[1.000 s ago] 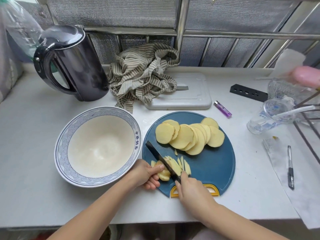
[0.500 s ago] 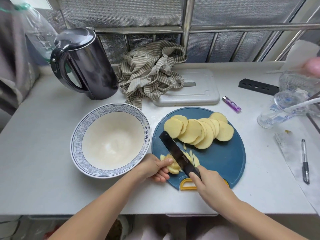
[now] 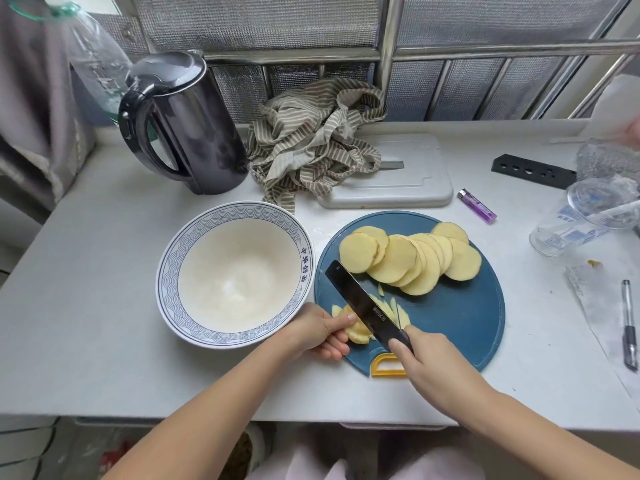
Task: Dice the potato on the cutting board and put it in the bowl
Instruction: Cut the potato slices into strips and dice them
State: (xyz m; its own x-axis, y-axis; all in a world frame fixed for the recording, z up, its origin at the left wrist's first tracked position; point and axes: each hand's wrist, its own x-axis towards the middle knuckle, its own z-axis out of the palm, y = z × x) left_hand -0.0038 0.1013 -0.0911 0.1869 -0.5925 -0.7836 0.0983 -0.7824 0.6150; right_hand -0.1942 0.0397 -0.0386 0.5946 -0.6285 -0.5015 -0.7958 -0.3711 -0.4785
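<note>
Round dark-blue plastic cutting board (image 3: pixel 460 317) with a yellow loop handle (image 3: pixel 388 367), lying close to the front edge of the white table (image 3: pixel 86 271), right of centre; the handle points at that edge. Pale yellow round potato slices (image 3: pixel 408 261) overlap in a fan across the board's far half, the rightmost near its right rim.

At the board's front-left rim the left hand (image 3: pixel 318 332), fingers curled, holds down a small stack of slices (image 3: pixel 358 336). Thin cut strips (image 3: pixel 398 311) lie just right of the stack. The right hand (image 3: pixel 433 365) grips the handle of a black-bladed kitchen knife (image 3: pixel 363 306). The blade slants away to the far left between stack and strips, its flat face showing, its tip beside the leftmost fanned slice.

A large white ceramic bowl with a blue wave-pattern rim (image 3: pixel 166 282) sits left of the board, the two rims just beside each other; its inside shows only white glaze.

Along the far edge stand a black electric kettle (image 3: pixel 194 133), a crumpled beige striped cloth (image 3: pixel 311 147) and a grey rectangular plastic board (image 3: pixel 408 181), partly under the cloth. A purple lighter (image 3: pixel 477 206) lies beyond the blue board's far-right rim. Toward the right edge are a clear plastic cup (image 3: pixel 568 233) on its side and a black pen (image 3: pixel 627 327) on a paper sheet (image 3: pixel 595 299).

Bare tabletop runs from the bowl to the left edge and from the board's right rim to the paper sheet, with only a narrow strip along the front edge.
</note>
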